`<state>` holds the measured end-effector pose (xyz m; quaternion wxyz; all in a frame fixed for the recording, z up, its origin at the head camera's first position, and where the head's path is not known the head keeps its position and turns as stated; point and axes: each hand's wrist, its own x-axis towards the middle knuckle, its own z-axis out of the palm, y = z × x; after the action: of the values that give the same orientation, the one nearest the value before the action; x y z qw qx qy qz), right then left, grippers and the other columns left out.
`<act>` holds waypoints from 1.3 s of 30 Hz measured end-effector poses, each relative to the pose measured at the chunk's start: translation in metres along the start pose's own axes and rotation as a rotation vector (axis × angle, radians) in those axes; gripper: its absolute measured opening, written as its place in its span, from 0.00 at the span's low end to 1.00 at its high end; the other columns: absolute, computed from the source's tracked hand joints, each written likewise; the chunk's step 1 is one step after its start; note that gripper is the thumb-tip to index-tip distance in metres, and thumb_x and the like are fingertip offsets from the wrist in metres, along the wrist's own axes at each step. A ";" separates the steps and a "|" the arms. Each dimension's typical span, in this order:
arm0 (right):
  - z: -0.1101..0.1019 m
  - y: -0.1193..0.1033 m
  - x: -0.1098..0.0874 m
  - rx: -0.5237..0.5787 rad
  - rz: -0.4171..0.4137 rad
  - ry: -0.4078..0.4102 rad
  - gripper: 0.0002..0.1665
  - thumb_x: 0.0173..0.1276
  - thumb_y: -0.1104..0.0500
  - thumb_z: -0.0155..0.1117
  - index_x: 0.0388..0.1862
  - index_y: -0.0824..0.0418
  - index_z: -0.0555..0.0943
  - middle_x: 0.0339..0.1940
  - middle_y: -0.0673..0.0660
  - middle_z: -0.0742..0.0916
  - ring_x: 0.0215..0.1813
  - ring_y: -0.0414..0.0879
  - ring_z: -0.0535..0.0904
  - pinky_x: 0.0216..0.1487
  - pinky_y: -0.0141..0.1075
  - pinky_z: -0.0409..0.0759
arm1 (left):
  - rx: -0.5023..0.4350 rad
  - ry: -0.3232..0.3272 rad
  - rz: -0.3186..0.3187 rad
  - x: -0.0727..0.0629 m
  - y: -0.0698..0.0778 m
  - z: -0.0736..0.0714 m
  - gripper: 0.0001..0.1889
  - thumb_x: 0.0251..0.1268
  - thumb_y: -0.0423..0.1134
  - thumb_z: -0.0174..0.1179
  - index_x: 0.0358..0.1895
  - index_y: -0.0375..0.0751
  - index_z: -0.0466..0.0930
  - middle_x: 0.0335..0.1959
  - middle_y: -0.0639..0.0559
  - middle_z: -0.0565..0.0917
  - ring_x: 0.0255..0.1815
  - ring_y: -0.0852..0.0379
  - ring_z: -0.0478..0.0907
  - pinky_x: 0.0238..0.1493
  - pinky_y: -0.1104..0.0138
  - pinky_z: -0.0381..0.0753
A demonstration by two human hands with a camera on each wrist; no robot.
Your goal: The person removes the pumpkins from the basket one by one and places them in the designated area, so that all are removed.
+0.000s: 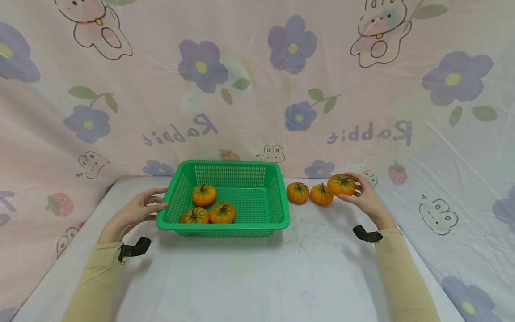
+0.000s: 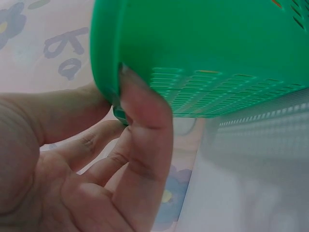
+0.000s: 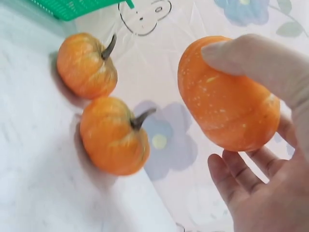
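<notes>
A small orange pumpkin (image 1: 341, 185) is held up off the table between the thumb and fingers of my right hand (image 1: 365, 198). The right wrist view shows its smooth underside, the pumpkin (image 3: 227, 96) tilted toward the camera. Just left of it, two more pumpkins (image 1: 297, 192) (image 3: 115, 136) sit on the table side by side. My left hand (image 1: 141, 209) is at the left side of a green plastic basket (image 1: 223, 226). In the left wrist view, thumb and fingers pinch the basket's rim (image 2: 107, 53). Inside the basket lie three pumpkins (image 1: 204, 195), grouped toward its left.
The white-covered table (image 1: 257, 273) runs in front of the basket. A patterned cloth (image 1: 249, 89) hangs behind and along both sides. Each wrist wears a black camera mount (image 1: 367, 234).
</notes>
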<state>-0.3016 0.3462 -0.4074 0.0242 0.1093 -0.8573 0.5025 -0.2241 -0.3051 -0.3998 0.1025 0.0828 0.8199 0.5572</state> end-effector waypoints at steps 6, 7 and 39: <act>-0.006 0.011 -0.008 0.002 0.031 0.024 0.50 0.60 0.50 0.72 0.75 0.54 0.55 0.70 0.63 0.59 0.63 0.60 0.62 0.56 0.36 0.70 | -0.005 0.001 0.003 -0.001 0.000 0.000 0.37 0.70 0.38 0.57 0.74 0.31 0.46 0.55 0.29 0.69 0.41 0.53 0.80 0.40 0.61 0.83; -0.006 0.013 -0.009 0.006 0.040 0.027 0.50 0.60 0.50 0.72 0.75 0.54 0.54 0.70 0.63 0.59 0.63 0.61 0.61 0.56 0.36 0.70 | -0.006 0.004 0.001 -0.001 0.000 0.000 0.37 0.70 0.38 0.57 0.74 0.31 0.47 0.55 0.29 0.69 0.41 0.54 0.80 0.40 0.61 0.83; 0.005 0.084 -0.007 -0.092 0.247 0.165 0.54 0.63 0.51 0.70 0.77 0.60 0.48 0.72 0.72 0.53 0.68 0.72 0.52 0.64 0.64 0.57 | -0.021 -0.007 0.016 -0.001 -0.001 0.000 0.37 0.70 0.39 0.57 0.74 0.31 0.48 0.52 0.30 0.70 0.40 0.53 0.81 0.40 0.61 0.83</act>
<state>-0.3124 0.3823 -0.4825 0.0374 -0.0397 -0.8813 0.4693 -0.2231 -0.3052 -0.4004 0.1018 0.0904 0.8129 0.5663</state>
